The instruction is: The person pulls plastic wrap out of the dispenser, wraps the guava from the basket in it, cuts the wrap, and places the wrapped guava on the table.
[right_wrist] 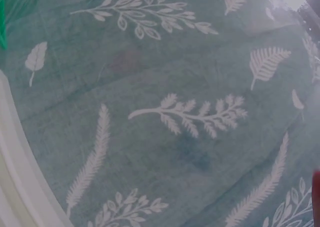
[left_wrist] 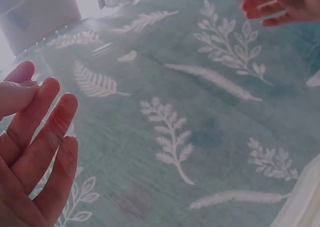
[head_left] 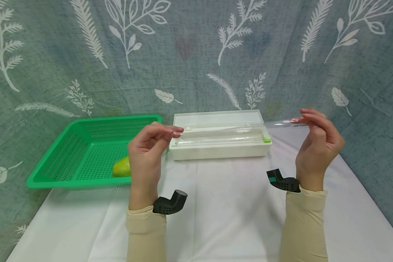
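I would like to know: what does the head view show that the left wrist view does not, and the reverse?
Only the head view: the green basket, the yellow-green fruit in it, the white tablecloth and the black wrist devices.

Only the left wrist view: a bright strip and a grey surface at top left.

Both: the left hand, the right hand, the clear film, the leaf-patterned curtain and, apparently, the white box, cropped to a pale edge in the wrist view.

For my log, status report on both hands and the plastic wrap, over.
Left hand, right hand holding plastic wrap. Stretched between them. No obstruction evident.
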